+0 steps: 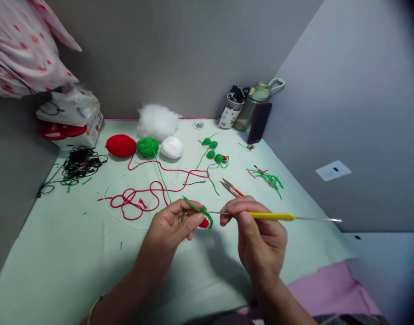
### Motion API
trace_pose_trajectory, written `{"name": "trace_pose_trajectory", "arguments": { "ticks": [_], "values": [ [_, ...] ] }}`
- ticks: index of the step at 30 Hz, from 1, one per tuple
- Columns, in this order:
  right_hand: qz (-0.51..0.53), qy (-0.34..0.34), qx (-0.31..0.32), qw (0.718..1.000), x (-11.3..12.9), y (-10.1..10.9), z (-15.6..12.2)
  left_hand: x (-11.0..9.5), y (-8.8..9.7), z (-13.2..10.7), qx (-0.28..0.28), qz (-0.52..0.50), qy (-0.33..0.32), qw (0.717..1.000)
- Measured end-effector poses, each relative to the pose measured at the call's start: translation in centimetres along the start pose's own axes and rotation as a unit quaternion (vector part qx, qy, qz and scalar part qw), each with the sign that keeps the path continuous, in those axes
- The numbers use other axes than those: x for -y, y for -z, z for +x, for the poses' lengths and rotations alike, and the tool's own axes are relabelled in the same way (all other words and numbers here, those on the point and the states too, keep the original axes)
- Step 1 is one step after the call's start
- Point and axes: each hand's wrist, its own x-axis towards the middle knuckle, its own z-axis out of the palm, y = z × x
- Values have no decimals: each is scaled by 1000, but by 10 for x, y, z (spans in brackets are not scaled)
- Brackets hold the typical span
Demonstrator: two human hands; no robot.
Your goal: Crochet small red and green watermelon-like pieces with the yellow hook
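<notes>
Right hand (257, 234), hook (271, 216); cup (229, 116) of pens (236, 94)

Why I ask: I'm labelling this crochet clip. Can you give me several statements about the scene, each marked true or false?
1. The right hand holds a crochet hook with a yellow handle. True.
2. The left hand pinches a small red and green crochet piece. True.
3. The scissors are in the left hand. False: the scissors lie on the table, beyond the hands.
4. The red ball, green ball and white ball of yarn sit in a row. True.
5. The white stuffing lies at the near table edge. False: the stuffing sits by the back wall.
</notes>
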Motion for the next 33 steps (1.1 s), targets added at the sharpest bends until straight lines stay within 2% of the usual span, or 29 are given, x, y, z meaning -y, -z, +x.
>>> {"name": "trace_pose_trajectory", "arguments": {
  "ticks": [4, 11, 27, 30, 33],
  "values": [
    [-10, 14, 22, 1000, -1, -1, -1, -2, -1, 0, 3, 5, -2, 1000],
    [-4, 33, 19, 999, 0, -1, 0, -1, 1, 0, -1, 27, -9, 1000],
    [-88, 68, 43, 993, 3, -3, 4, -1, 0, -1, -5, 43, -21, 999],
    [-88, 71, 35, 993, 2, -4, 4, -2, 0, 0, 2, 27, -12, 1000],
    [-80, 60, 1, 995, 0, -3, 4, -4, 1, 1, 6, 19, 5, 1000]
  ]
}}
